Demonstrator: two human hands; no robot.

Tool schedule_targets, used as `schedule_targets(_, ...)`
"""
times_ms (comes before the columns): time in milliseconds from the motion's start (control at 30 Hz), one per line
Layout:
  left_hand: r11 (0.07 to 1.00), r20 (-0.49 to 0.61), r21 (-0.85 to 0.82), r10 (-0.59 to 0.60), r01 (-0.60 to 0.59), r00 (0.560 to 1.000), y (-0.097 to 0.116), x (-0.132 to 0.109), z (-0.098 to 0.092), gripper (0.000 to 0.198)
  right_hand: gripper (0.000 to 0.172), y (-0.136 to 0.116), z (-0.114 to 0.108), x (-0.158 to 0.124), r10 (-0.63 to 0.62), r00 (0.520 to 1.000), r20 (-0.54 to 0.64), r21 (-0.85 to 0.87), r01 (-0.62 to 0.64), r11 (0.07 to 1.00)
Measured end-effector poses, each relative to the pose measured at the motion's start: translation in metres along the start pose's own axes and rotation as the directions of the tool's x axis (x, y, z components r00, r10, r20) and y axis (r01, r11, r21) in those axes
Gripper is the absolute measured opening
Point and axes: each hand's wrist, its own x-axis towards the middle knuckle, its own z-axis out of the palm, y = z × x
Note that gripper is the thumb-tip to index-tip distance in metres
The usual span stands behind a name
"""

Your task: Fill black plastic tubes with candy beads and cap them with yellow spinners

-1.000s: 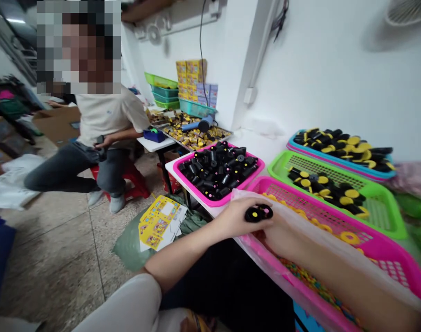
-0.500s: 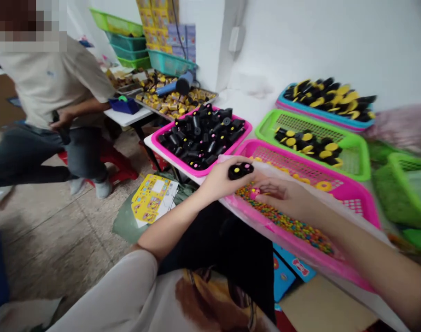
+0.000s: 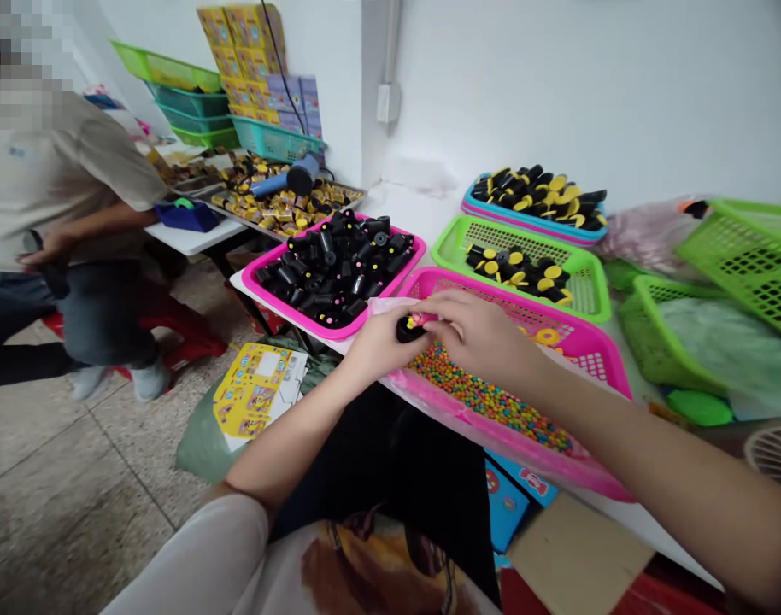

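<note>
My left hand (image 3: 381, 342) is closed around a black cylindrical piece (image 3: 408, 329) above the near edge of a pink basket (image 3: 612, 367). Over the mouth of that piece, the fingers of my right hand (image 3: 471, 329) pinch a small pink item (image 3: 422, 319). Small multicoloured beads (image 3: 486, 397) lie in the pink basket below my hands, on a clear plastic sheet, with yellow rings (image 3: 547, 336) behind them. To the left, a pink tray (image 3: 253, 286) holds many black cylindrical pieces with pink and yellow dots.
Green (image 3: 599, 295) and blue (image 3: 471, 205) baskets with black-and-yellow pieces stand behind. More green baskets (image 3: 647, 342) are at the right. A seated person (image 3: 76, 171) at the left holds a dark object beside a table with yellow pieces (image 3: 281, 209). Printed yellow card (image 3: 255, 389) lies lower left.
My right hand has risen from the beads to the black piece in my left hand, bringing the pink item to its opening. The view has shifted to the right.
</note>
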Motion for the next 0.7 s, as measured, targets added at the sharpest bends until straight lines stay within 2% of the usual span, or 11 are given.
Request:
schedule_targets(167,1.0,0.0,-0.019,0.021,-0.021,1.0,0.0,0.002,0.0,0.029,0.051,0.001,0.006,0.005,-0.119,0.992,0.035,-0.135,0.123,0.983)
schedule_targets(300,1.0,-0.007,-0.017,0.008,-0.008,1.0,0.0,0.001,0.0,0.031,0.051,-0.001,0.005,0.006,-0.184,0.982,0.03,-0.139,0.186,0.973)
schedule_targets(400,1.0,-0.025,-0.011,0.01,-0.01,1.0,-0.001,0.0,0.0,0.03,0.042,-0.003,-0.01,0.004,-0.184,0.983,0.018,-0.164,0.185,0.969)
schedule_targets(500,1.0,-0.036,-0.005,0.03,-0.03,0.999,-0.003,-0.001,-0.001,0.026,0.035,0.009,-0.039,0.001,-0.146,0.985,0.097,-0.196,0.162,0.967)
schedule_targets(567,0.999,-0.03,0.002,0.043,-0.043,0.999,-0.004,-0.002,-0.001,0.025,0.037,0.026,-0.06,-0.001,-0.044,0.99,0.132,-0.26,0.078,0.963)
schedule_targets(633,0.998,-0.023,0.011,0.06,-0.06,0.998,-0.006,-0.002,0.0,0.023,0.038,0.05,-0.075,-0.003,0.186,0.972,0.145,-0.392,-0.116,0.913)
schedule_targets(667,0.997,-0.021,0.017,0.07,-0.07,0.997,-0.006,-0.002,0.0,0.022,0.038,0.063,-0.078,-0.005,0.332,0.929,0.165,-0.465,-0.224,0.856)
schedule_targets(700,0.997,-0.021,0.022,0.078,-0.078,0.997,-0.007,-0.003,0.001,0.022,0.037,0.076,-0.08,-0.008,0.469,0.861,0.2,-0.529,-0.308,0.791)
